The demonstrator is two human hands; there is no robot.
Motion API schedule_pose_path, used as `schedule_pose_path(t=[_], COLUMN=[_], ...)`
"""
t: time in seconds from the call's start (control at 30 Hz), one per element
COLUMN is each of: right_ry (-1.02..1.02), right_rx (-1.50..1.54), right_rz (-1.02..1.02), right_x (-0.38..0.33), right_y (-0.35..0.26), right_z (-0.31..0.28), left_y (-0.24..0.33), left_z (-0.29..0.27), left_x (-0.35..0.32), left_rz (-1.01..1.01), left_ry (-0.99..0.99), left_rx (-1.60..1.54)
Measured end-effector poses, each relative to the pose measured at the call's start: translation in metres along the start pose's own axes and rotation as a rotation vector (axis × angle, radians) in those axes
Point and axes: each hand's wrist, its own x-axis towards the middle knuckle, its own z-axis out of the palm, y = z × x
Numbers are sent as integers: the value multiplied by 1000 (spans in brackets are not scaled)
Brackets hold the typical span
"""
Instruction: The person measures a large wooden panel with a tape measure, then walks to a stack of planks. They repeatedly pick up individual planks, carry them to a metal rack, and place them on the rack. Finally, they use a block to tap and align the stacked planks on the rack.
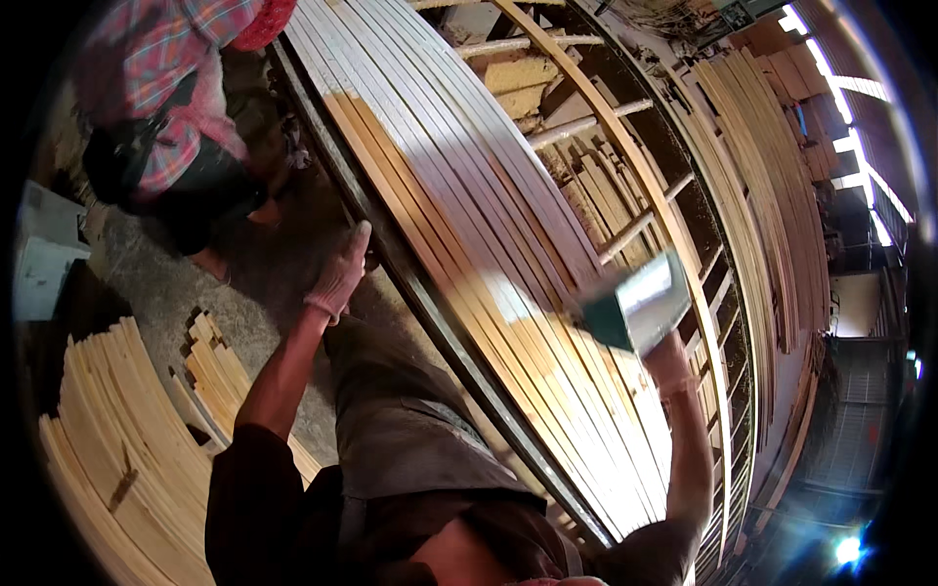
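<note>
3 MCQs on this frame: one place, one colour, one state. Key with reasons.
1. Where does the left hand rest?
A. on the dark metal rail along the rack's left edge
B. on the floor pile of slats
C. on the other person's sleeve

2. What colour is the body of the tool in the right hand?
A. red
B. green
C. yellow

3. What state are the wooden strips on the rack in?
A. all bare wood
B. all coated
C. partly coated white, partly bare

Key: 1 A, the gloved hand lies against the dark rail. 2 B, green body with a pale, blurred face. 3 C, white covers the upper stretch, tan wood shows lower down.
</note>
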Motion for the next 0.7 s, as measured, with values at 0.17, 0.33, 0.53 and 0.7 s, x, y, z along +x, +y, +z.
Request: schedule_pose_path(t=[0.17,0.33,0.53,0.7], right_ry=[-93,-277,-237,-179], right_rx=[36,-242,-130,-101], right_rz=[421,54,191,14], right_x=[-235,-329,-219,-75], right_y=[114,195,110,28], right_z=[25,60,19,9], left_y=[-6,-15,-16,0], left_z=[19,36,30,40], left_x=[6,15,13,-4], left_rz=[89,252,159,264], left_ry=[245,311,255,259], left_rx=[144,134,247,162])
